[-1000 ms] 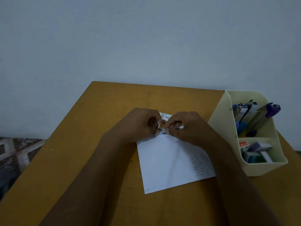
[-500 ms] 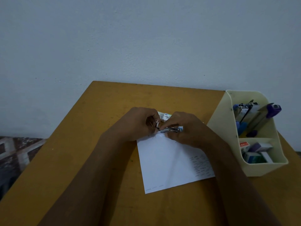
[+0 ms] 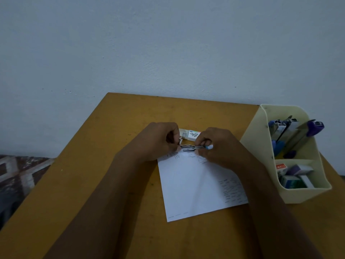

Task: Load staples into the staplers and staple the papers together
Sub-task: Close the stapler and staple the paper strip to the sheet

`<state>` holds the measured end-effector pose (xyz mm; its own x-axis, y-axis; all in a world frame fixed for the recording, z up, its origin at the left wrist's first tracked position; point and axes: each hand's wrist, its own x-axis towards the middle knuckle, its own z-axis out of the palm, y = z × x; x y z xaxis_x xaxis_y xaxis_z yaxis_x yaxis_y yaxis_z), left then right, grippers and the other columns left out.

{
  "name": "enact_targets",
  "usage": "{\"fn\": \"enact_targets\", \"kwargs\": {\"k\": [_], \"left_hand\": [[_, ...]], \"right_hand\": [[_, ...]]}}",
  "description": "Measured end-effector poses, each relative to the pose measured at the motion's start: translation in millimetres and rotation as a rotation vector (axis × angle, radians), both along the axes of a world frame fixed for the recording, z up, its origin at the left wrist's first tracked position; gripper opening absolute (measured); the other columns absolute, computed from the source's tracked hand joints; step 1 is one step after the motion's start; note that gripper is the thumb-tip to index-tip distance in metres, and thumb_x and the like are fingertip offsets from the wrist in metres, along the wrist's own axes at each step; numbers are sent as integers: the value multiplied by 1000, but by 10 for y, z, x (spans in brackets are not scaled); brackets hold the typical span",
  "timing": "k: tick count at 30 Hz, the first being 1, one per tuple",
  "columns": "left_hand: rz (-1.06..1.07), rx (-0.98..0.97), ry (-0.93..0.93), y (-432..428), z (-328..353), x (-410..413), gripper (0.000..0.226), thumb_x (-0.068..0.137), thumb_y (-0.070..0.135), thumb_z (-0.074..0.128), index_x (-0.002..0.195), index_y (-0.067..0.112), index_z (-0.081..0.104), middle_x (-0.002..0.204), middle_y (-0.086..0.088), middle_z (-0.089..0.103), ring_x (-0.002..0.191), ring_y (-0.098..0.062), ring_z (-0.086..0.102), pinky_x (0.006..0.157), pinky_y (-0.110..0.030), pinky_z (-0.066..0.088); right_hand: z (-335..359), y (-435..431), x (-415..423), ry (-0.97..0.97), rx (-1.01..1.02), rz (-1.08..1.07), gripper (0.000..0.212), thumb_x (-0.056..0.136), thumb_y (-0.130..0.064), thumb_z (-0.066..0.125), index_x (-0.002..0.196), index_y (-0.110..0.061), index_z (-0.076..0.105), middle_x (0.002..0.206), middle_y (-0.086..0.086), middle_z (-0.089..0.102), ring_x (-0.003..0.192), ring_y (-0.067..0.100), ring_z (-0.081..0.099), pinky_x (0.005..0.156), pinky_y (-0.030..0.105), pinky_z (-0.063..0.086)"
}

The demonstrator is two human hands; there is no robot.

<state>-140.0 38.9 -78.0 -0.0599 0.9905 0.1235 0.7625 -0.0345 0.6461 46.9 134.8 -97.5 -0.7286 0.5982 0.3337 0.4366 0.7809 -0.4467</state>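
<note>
From the head view, a mustard-coloured bench point(image 3: 112, 184) stands against a pale blue-grey wall point(image 3: 168, 43). White papers point(image 3: 196, 184) lie flat on the bench just right of the picture's centre, with their far edge under the hands. The left hand point(image 3: 160, 141) and the right hand point(image 3: 220, 146) meet over that far edge, at twelve o'clock of the sheet. Between them they hold a small metal stapler point(image 3: 194, 147) with a light blue end, lying crosswise just above the paper. The right hand's fingers point(image 3: 205, 142) are clenched round the blue end, at three o'clock of the stapler. The left hand's fingers point(image 3: 172, 140) are curled in on the bare metal end at nine o'clock, grasping it. A tiny pale piece at their tips is too small to make out. A staple box point(image 3: 190, 134) sits on the bench at twelve o'clock of the stapler, just behind the knuckles. A cream organizer point(image 3: 252, 139) stands at three o'clock of the papers. Its far compartment holds upright staplers, among them a purple stapler point(image 3: 315, 127), and its near compartment holds small staple packets point(image 3: 293, 176). A patterned surface point(image 3: 18, 176) shows beyond the bench edge at nine o'clock.
</note>
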Motion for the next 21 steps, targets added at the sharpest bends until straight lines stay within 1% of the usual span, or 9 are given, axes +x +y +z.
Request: {"fn": "enact_targets", "kwargs": {"k": [3, 6, 8, 11, 13, 15, 16, 18, 21], "left_hand": [[-31, 28, 10, 7, -15, -5, 13, 76, 14, 78, 80, 17, 65, 82, 8, 68, 78, -4, 63, 67, -20, 50], [-52, 52, 16, 7, -38, -10, 12, 77, 9, 76, 81, 17, 67, 84, 7, 68, 80, -7, 63, 70, -28, 53], [-59, 65, 20, 5, -47, -11, 14, 77, 8, 74, 80, 19, 66, 84, 6, 69, 81, -9, 63, 71, -33, 54], [-67, 84, 21, 11, -62, -19, 18, 78, 9, 74, 78, 24, 64, 85, 4, 69, 81, -12, 64, 71, -37, 54], [-68, 94, 26, 8, -57, -12, 29, 79, 10, 73, 75, 35, 60, 86, 5, 69, 82, -11, 65, 71, -37, 55], [-61, 101, 20, 0, -51, -9, 37, 79, 9, 72, 74, 42, 56, 83, 7, 69, 80, -9, 64, 71, -35, 55], [-56, 100, 16, -5, -50, -9, 37, 79, 9, 73, 77, 41, 55, 82, 8, 68, 79, -8, 64, 70, -35, 55], [-53, 94, 12, -10, -61, -9, 31, 78, 11, 75, 89, 33, 57, 83, 7, 69, 78, -8, 65, 70, -36, 56], [-48, 99, 39, 7, -76, -11, 32, 78, 13, 76, 106, 27, 67, 90, 2, 72, 81, -10, 66, 75, -34, 56]], "right_hand": [[28, 6, 6, -16, -11, -22, 17, 62, -11, 82, 75, -10, 72, 75, 5, 65, 65, 13, 52, 60, 13, 34], [46, 8, 11, -35, -19, -36, 18, 61, -11, 84, 75, -10, 73, 76, 5, 66, 64, 11, 52, 61, 5, 34], [55, 9, 15, -51, -13, -46, 19, 60, -12, 84, 76, -10, 73, 78, 6, 67, 65, 11, 52, 62, 4, 34], [82, 8, 9, -81, -26, -66, 20, 63, -13, 82, 81, -10, 75, 83, 8, 67, 70, 15, 57, 61, 12, 34], [95, 6, 2, -85, -36, -76, 19, 66, -13, 80, 83, -10, 75, 84, 8, 66, 73, 17, 59, 65, 20, 37], [97, -1, 3, -71, -41, -80, 18, 66, -11, 79, 83, -10, 75, 83, 8, 66, 72, 17, 58, 67, 22, 38], [92, -2, 6, -63, -41, -80, 18, 66, -11, 80, 83, -10, 74, 83, 8, 66, 71, 16, 57, 67, 22, 38], [74, -3, 15, -49, -39, -84, 18, 64, -10, 81, 81, -10, 74, 83, 8, 66, 70, 14, 56, 67, 22, 39], [49, -1, 12, -29, -36, -86, 19, 62, -9, 83, 78, -9, 72, 81, 9, 66, 69, 16, 56, 65, 22, 40]]}}
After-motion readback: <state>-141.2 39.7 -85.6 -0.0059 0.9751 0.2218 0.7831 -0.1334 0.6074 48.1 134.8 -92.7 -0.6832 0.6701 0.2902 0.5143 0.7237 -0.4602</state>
